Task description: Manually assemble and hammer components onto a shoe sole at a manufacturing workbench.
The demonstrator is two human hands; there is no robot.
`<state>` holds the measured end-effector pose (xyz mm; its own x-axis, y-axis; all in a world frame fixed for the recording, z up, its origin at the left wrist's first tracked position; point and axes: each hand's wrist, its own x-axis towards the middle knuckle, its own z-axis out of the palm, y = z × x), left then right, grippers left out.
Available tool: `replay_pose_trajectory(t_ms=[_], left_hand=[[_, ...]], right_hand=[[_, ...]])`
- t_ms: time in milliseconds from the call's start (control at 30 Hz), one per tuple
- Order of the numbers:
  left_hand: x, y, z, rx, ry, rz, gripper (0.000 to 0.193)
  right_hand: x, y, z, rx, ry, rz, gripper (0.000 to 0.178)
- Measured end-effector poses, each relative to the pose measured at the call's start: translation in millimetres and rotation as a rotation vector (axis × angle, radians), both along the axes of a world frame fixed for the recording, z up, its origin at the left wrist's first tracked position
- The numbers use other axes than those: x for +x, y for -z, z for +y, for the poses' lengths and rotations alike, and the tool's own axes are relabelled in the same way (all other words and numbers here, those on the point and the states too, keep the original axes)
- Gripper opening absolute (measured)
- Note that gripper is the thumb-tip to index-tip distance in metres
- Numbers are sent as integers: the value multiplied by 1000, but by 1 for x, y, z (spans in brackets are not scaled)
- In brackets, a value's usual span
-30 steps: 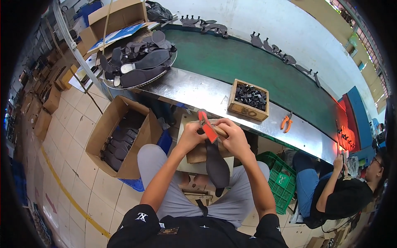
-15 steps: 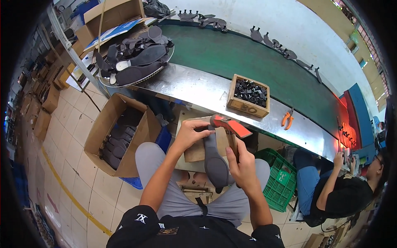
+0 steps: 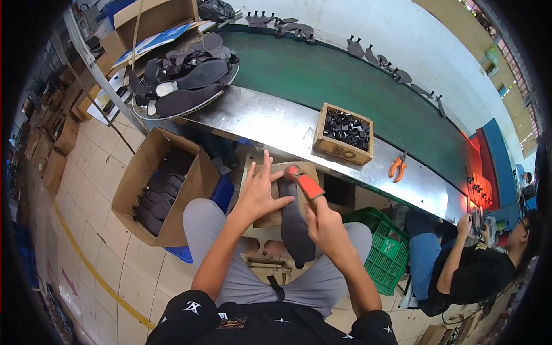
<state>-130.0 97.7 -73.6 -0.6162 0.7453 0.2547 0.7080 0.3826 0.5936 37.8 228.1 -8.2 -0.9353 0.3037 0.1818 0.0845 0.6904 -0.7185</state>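
A dark grey high-heel shoe insole (image 3: pixel 298 233) lies lengthwise between my knees. Its narrow far end rests over a pale wooden block (image 3: pixel 270 219). My right hand (image 3: pixel 330 230) grips a hammer (image 3: pixel 309 185) with a red-painted head, the round face down at the insole's far end and partly covering it. Just to the left, my left hand (image 3: pixel 259 195) is open with its fingers spread, thumb close to the insole's edge. Whatever lies directly under the hammer face is hidden.
A wooden box (image 3: pixel 344 154) of small black parts and orange-handled pliers (image 3: pixel 397 168) sit on the metal bench edge. A basket (image 3: pixel 221 92) of insoles stands at left, above a cardboard box (image 3: pixel 129 198) of more. At right are a green crate (image 3: pixel 388 256) and a co-worker (image 3: pixel 477 276).
My left hand has let go of the insole's far end and spread its fingers. The hammer has come down onto that end, its head tilting more toward me.
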Motion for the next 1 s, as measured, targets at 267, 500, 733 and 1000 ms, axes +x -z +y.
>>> replay_pose_trajectory(t_ms=[267, 500, 733, 1000], left_hand=[[-5, 0, -3, 25, 44, 23, 99], [-8, 10, -10, 266, 199, -5, 28], [78, -73, -55, 335, 496, -632, 23], [115, -94, -78, 238, 430, -1319, 31]], right_hand=[[7, -49, -3, 387, -78, 256, 29], [-4, -40, 13, 15, 56, 91, 26], [-26, 16, 21, 604, -198, 47, 47], [30, 9, -12, -1029, -594, 65, 40]])
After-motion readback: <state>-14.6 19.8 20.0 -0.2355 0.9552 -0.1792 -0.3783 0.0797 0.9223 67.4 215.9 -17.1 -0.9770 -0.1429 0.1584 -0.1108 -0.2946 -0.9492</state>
